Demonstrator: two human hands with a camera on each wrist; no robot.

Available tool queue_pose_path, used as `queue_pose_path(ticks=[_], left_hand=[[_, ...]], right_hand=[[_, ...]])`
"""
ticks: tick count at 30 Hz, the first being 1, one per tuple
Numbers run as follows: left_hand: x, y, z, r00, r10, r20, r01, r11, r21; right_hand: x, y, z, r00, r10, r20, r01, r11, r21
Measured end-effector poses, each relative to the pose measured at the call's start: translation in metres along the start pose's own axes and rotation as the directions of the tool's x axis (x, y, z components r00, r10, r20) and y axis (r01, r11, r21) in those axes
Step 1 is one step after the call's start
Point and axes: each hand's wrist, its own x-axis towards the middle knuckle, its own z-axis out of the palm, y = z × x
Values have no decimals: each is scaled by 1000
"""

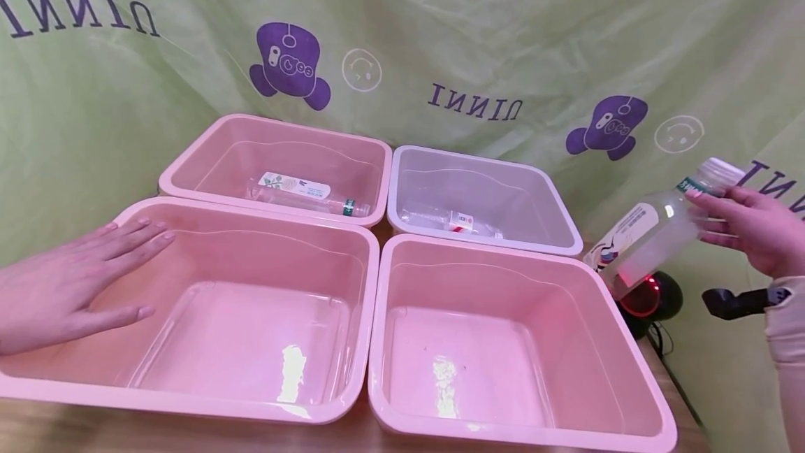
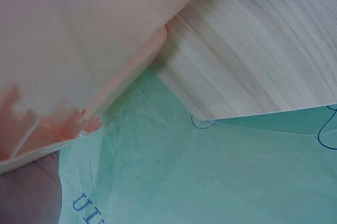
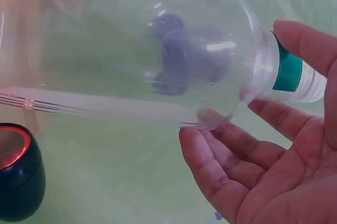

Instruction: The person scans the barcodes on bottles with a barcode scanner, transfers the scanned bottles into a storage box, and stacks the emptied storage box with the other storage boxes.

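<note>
My right hand (image 1: pixel 757 229) pinches a clear plastic bottle (image 1: pixel 676 219) at its neck, on the green band (image 3: pixel 289 69) below the mouth. The bottle is tilted, its base down toward the right rim of the front right pink bin (image 1: pixel 462 362). In the right wrist view the thumb lies on the neck, with the other fingers under the neck and shoulder. My left hand (image 1: pixel 88 282) has its fingers spread and overlaps the left side of the front left pink bin (image 1: pixel 245 341), holding nothing.
Behind stand another pink bin (image 1: pixel 214 152) with a labelled clear bottle (image 1: pixel 302 198) lying in it, and a lavender bin (image 1: pixel 440 177) with a smaller clear bottle (image 1: pixel 462 222). A dark rounded device (image 1: pixel 666 296) with a red light sits right of the bins, before a green curtain (image 1: pixel 440 33).
</note>
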Motion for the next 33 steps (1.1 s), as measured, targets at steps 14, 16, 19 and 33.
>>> queue_pose_path(ticks=[14, 16, 19, 33], left_hand=[[-1, 0, 0, 1000, -18, 11, 18, 1000, 5], [-2, 0, -1, 1000, -27, 16, 27, 1000, 8], [-3, 0, -1, 999, -40, 22, 40, 999, 11], [-1, 2, 0, 1000, -4, -8, 4, 1000, 12]], right_hand=[[-2, 9, 4, 1000, 1, 12, 2, 979, -201], [-3, 8, 4, 1000, -18, -12, 15, 975, -224], [-5, 1, 7, 995, -61, -79, 40, 969, -245], [-7, -64, 42, 864, -214, -456, 355, 900, 251]])
